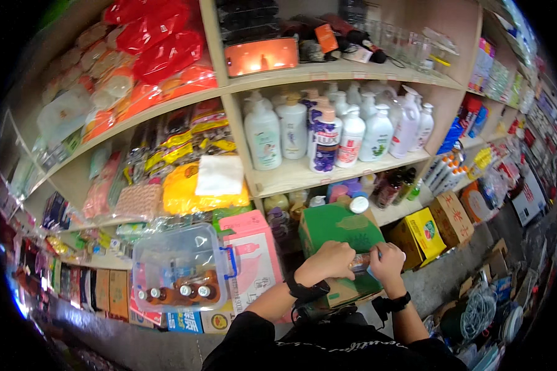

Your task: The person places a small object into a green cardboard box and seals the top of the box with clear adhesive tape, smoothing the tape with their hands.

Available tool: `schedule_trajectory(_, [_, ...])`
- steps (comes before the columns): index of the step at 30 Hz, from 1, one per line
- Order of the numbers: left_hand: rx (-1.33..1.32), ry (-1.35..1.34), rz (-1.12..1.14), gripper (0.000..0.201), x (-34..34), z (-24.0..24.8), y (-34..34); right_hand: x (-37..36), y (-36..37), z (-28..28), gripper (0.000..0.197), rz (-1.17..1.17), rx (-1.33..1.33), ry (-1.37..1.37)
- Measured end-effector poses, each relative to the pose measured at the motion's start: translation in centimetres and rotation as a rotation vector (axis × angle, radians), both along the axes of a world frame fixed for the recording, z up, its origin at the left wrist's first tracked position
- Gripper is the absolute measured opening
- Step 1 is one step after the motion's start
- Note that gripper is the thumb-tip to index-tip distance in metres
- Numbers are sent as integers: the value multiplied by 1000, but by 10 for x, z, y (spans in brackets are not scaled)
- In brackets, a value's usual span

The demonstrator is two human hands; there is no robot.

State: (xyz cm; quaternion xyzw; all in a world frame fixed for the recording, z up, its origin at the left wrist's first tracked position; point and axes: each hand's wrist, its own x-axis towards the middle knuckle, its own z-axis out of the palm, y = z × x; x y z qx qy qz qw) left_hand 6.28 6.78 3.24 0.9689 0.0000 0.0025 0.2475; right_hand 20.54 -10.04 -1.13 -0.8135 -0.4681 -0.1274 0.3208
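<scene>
My left hand [329,258] and my right hand [387,260] meet over a green cardboard box [337,230] on the floor in front of wooden shelves. Between them they grip a small clear-wrapped item [360,263] with a bluish end; what it is I cannot tell. Both wrists wear black bands. A white bottle cap [359,204] pokes up behind the box's top edge.
White pump bottles [328,133] fill the middle shelf [291,182]. A clear plastic bin with a blue latch [182,266] holds brown bottles at left, beside a pink box [257,253]. Yellow and brown cartons [424,232] stand at right. Red and orange packets [158,46] line the upper left shelves.
</scene>
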Motion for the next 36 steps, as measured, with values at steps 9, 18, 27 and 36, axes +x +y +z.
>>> schedule_trajectory(9, [72, 47, -37, 54, 3, -4, 1, -4, 2, 6, 18, -59, 8, 9])
schedule_trajectory(18, [22, -31, -2, 51, 0, -7, 1, 1, 2, -1, 17, -41, 59, -7])
schedule_trajectory(27, [79, 0, -6, 52, 0, -4, -1, 0, 3, 3, 18, -14, 60, -3])
schedule_trajectory(36, [76, -11, -4, 53, -1, -5, 2, 0, 4, 5, 15, -45, 5, 9])
